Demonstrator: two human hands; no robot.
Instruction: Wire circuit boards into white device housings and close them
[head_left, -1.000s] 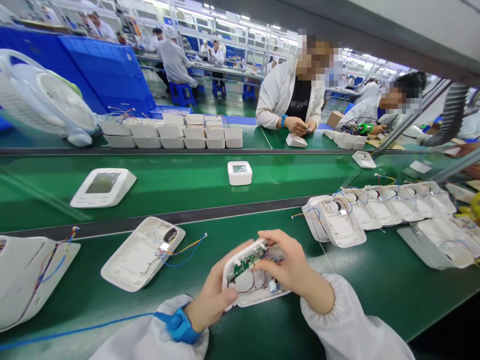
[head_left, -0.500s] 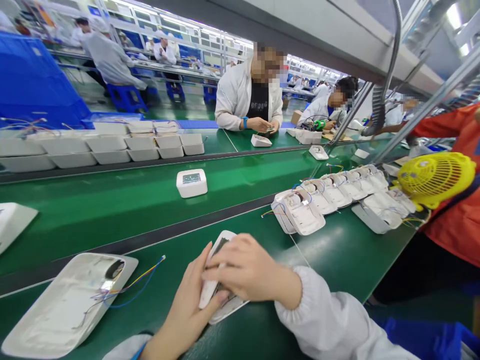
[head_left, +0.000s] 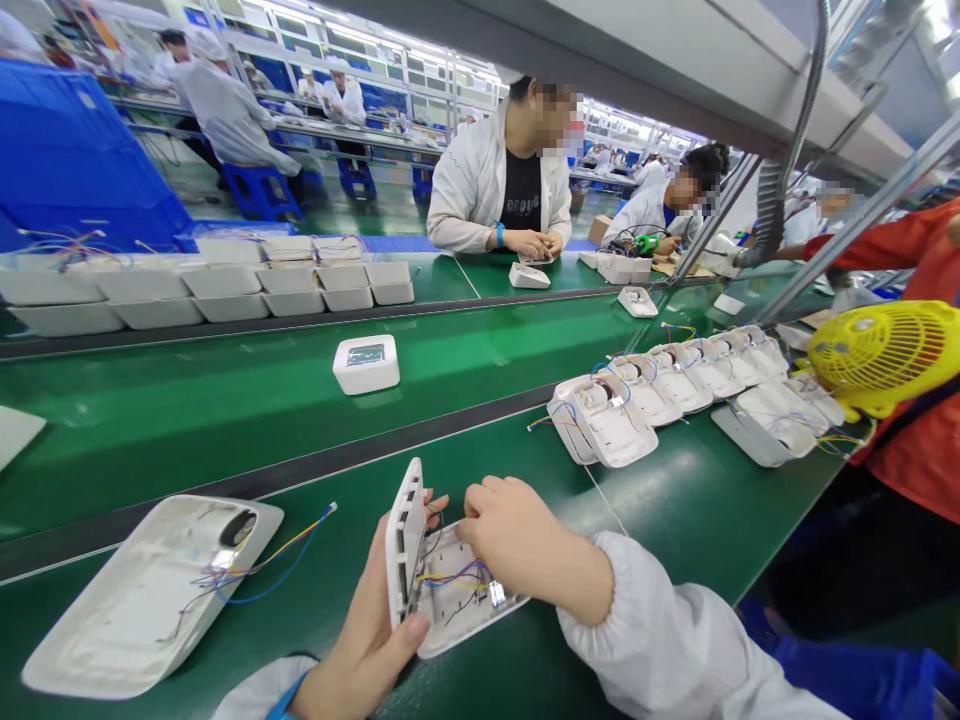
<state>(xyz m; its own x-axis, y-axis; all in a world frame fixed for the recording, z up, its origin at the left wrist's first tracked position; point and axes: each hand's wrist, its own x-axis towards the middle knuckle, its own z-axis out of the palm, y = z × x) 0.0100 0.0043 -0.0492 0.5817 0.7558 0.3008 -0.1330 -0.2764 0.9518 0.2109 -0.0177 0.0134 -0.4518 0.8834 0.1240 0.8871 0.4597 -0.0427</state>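
Note:
My left hand (head_left: 367,640) grips a white plastic device housing (head_left: 442,580) at the near edge of the green bench. One half of the shell (head_left: 403,540) stands upright on edge, swung away from the other half, which lies flat with coloured wires (head_left: 450,578) showing inside. My right hand (head_left: 517,545) rests on the flat half with its fingers curled over the wires at the hinge side. A second white shell (head_left: 150,595) with loose yellow and blue wires lies to the left.
A row of several wired white shells (head_left: 675,385) lies to the right. A small white unit (head_left: 366,363) sits on the green conveyor belt. Stacked white trays (head_left: 210,285) line the far side. A yellow fan (head_left: 881,358) stands at the right. Other workers sit across the belt.
The closed housing, pressed between both hands half a second ago, is now swung apart, one half upright. My view has stayed turned to the right.

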